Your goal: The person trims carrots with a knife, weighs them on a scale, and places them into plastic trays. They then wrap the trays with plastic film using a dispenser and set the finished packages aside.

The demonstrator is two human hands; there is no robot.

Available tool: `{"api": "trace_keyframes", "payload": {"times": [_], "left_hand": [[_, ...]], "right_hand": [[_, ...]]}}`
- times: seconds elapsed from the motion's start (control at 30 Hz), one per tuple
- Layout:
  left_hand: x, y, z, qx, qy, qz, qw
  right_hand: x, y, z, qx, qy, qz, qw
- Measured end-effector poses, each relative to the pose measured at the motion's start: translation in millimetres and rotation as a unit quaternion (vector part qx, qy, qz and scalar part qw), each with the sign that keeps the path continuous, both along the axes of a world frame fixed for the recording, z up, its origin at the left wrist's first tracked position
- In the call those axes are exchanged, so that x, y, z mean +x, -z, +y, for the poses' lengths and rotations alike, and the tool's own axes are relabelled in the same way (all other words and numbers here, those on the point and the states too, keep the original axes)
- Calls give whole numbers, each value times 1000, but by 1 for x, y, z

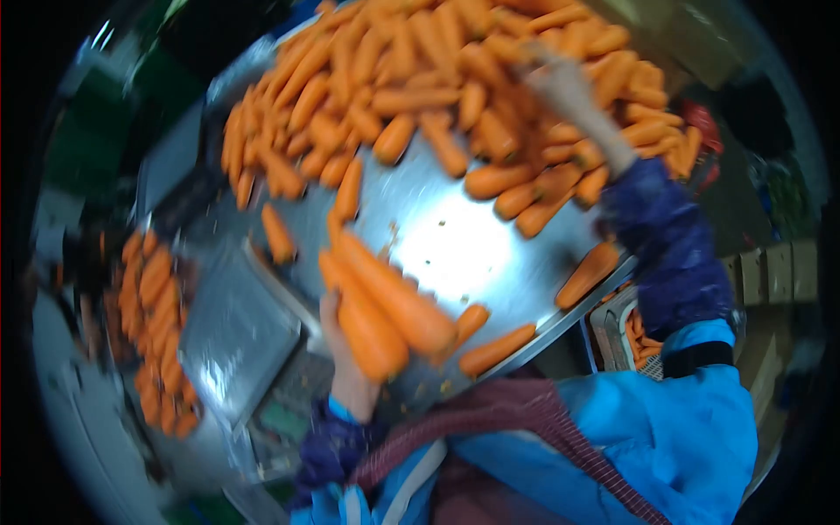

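My left hand [347, 372] is closed around two large carrots [398, 297], held low over the near side of a shiny steel table [385, 188]. My right hand [560, 83] reaches out over the big heap of carrots [429, 39] on the table's far side. It touches or hovers just above them; motion blur smears its fingers. A single carrot [588, 273] lies at the right edge, below my right sleeve. Another carrot [497, 350] rests by the near edge, close to the held pair. One loose carrot [278, 233] sits on the left part of the table.
To the left is a flat metal surface covered in clear plastic [236, 328], with a stack of carrots [159, 328] beyond it. A crate with carrots [643, 346] stands below the table's right edge. Cardboard boxes [779, 273] are at far right.
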State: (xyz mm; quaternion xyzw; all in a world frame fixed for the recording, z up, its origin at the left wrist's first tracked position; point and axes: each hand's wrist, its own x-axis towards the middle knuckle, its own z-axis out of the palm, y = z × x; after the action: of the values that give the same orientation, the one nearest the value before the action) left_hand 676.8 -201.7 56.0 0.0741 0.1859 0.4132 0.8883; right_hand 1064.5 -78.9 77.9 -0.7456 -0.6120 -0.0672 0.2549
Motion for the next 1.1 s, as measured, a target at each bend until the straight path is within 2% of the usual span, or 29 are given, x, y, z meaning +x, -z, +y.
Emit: {"api": "trace_keyframes", "payload": {"times": [0.03,0.07,0.1,0.13,0.17,0.2,0.23,0.27,0.33,0.37,0.4,0.47,0.53,0.6,0.63,0.67,0.7,0.73,0.77,0.8,0.83,0.87,0.93,0.97,1.0,1.03,1.07,1.1], "left_hand": [[-2,1,6,25,-8,-32,999],[-8,4,12,41,-15,-39,998],[-10,-4,13,7,-39,-46,998],[-13,-6,15,6,-60,-41,997],[-14,-8,17,7,-81,-79,994],[-17,-10,19,10,-98,-120,988],[-19,-12,20,14,-107,-120,987],[-22,-14,21,9,-128,-121,984],[-32,-17,17,3,-152,-125,981],[-38,-18,14,-15,-125,-141,982],[-42,-19,13,-34,-99,-156,982],[-53,-19,10,-38,-111,-142,983],[-67,-20,3,-46,-130,-125,983],[-78,-25,-2,-32,-153,-97,983],[-84,-25,-3,-30,-160,-98,982],[-89,-24,-4,-19,-157,-78,984],[-94,-24,-7,-10,-152,-57,987],[-98,-26,-10,-9,-154,-58,986],[-102,-29,-11,9,-142,-53,988],[-106,-31,-13,29,-130,-49,990],[-111,-33,-16,43,-138,-28,989],[-119,-33,-19,47,-141,-30,988],[-137,-33,-23,139,-137,100,976],[-145,-38,-24,171,-170,148,959],[-153,-46,-26,173,-172,146,959],[-163,-55,-27,306,-203,330,870],[-173,-60,-26,420,-223,493,728],[-183,-56,-18,545,-246,571,562]], "right_hand": [[-1,-11,-7,100,-40,90,990],[10,-11,-4,144,-57,167,974],[13,-18,-13,118,-66,212,968],[-8,-33,-32,98,-32,260,960],[-11,-34,-46,65,-59,380,921],[-36,-42,-61,67,-37,418,905],[-33,-32,-69,34,-55,432,900],[-62,-37,-84,25,-37,465,884],[-74,-13,-102,-70,-10,497,865],[-85,5,-110,-78,-3,565,821],[-82,28,-115,-135,-8,591,795],[-96,48,-127,-175,43,624,761],[-109,49,-134,-120,44,609,783],[-130,29,-134,-49,43,541,838],[-150,14,-136,-52,18,532,845],[-179,-9,-141,-100,-39,539,835],[-196,-6,-145,-160,-108,494,848],[-227,-15,-147,-262,-117,504,815],[-262,-23,-158,-247,-208,562,762],[-287,-37,-162,-289,-260,587,710],[-302,-37,-165,-316,-292,576,695],[-317,-39,-166,-262,-296,575,716],[-322,-43,-159,-280,-260,622,684],[-325,-44,-158,-254,-249,671,650],[-329,-48,-155,-241,-238,687,643],[-330,-50,-154,-246,-235,678,651],[-333,-51,-152,-249,-231,670,660],[-338,-53,-151,-248,-231,668,663]]}}
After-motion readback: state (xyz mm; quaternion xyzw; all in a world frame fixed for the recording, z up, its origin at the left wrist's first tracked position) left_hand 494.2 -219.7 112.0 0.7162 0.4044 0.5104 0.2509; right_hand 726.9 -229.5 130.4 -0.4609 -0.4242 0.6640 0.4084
